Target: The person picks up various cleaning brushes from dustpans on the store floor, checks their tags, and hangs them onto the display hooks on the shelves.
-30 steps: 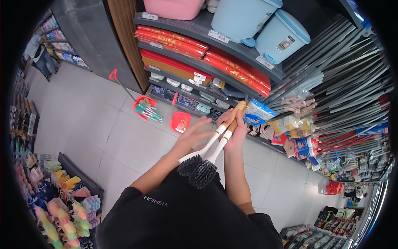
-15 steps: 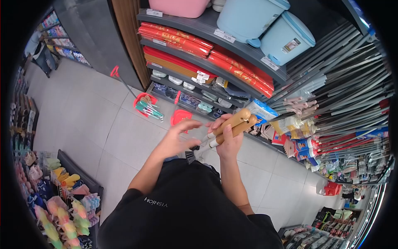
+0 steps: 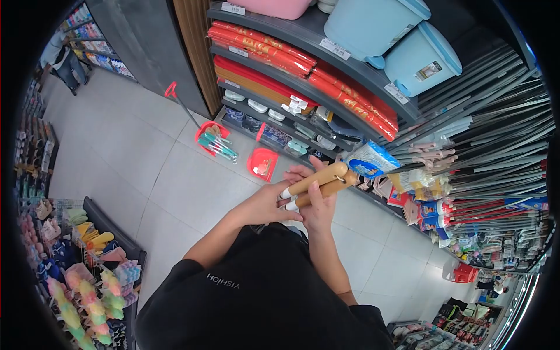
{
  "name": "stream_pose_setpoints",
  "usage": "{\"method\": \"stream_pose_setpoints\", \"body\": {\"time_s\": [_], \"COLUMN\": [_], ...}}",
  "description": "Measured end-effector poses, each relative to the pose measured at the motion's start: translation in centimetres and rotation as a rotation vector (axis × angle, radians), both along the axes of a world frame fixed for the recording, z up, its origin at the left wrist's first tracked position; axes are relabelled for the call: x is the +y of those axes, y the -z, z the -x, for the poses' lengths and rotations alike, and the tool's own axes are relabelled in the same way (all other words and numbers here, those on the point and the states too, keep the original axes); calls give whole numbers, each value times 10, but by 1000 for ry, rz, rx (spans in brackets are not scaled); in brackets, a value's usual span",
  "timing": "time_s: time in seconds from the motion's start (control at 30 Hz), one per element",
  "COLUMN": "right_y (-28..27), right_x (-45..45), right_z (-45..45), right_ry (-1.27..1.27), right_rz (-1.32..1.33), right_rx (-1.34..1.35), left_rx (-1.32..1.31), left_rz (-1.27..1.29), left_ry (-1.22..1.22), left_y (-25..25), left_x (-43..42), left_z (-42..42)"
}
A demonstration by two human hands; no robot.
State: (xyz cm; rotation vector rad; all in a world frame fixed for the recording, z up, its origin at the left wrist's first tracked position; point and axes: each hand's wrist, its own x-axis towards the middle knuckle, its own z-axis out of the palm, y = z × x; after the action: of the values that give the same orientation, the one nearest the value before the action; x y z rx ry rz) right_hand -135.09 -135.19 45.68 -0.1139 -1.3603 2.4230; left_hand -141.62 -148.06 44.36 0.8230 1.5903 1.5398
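Note:
Two brushes (image 3: 317, 179) with wooden handle ends and white necks lie side by side between my hands, wooden ends pointing up and to the right. My right hand (image 3: 319, 204) wraps round the wooden handles, thumb across them. Against the white necks, just to the left, my left hand (image 3: 270, 204) is closed round the brushes. The bristle heads are hidden below my hands, in front of my black shirt.
Shelves (image 3: 367, 119) ahead hold red packs (image 3: 262, 49) and blue bins (image 3: 423, 61). Many poles (image 3: 490, 140) stand on the right. Red dustpans (image 3: 262, 163) are on the floor. A display rack (image 3: 119, 245) is at lower left. Far left, a person (image 3: 64, 61) stands.
The brushes' bristle heads swung down out of sight and the wooden ends came up. My left hand moved from beside the brushes onto their white necks and closed. The view shifted slightly.

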Motion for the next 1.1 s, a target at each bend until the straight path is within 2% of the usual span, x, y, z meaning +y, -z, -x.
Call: {"method": "stream_pose_setpoints", "body": {"time_s": [0.1, 0.2, 0.33, 0.43, 0.53, 0.63, 0.83, 0.93, 1.03, 1.1], "right_y": [-3, -4, -3, -8, -2, -4, -3, -5, -9, -6], "right_x": [-2, 1, 7, 4, 3, 2, -1, -2, -5, 3], "right_z": [0, 1, -3, -7, -8, -15, -23, -27, -33, -37], "right_ry": [-75, -75, -41, -67, -43, -18, 29, 68, 93, 77], "right_rz": [69, 39, -22, 76, 73, 69, 26, -6, -7, 41], "right_rx": [93, 202, 223, 140, 243, 233, 180, 150, 141, 261], "left_rx": [-72, -7, -120, 55, 167, 117, 2, -201, -334, -141], "left_rz": [67, -123, 8, 27, 14, 198, 111, 11, -10, 23], "left_ry": [-38, -166, -62, 8, 123, 221, 228, 210, 304, 318], "left_y": [14, 16, -5, 5, 6, -14, 6, 12, 15, 13], "left_x": [-7, -13, -21, -9, -3, -4, -7, -5, -4, -2], "left_z": [9, 23, 31, 19, 11, 8, 2, -6, -6, -1]}}
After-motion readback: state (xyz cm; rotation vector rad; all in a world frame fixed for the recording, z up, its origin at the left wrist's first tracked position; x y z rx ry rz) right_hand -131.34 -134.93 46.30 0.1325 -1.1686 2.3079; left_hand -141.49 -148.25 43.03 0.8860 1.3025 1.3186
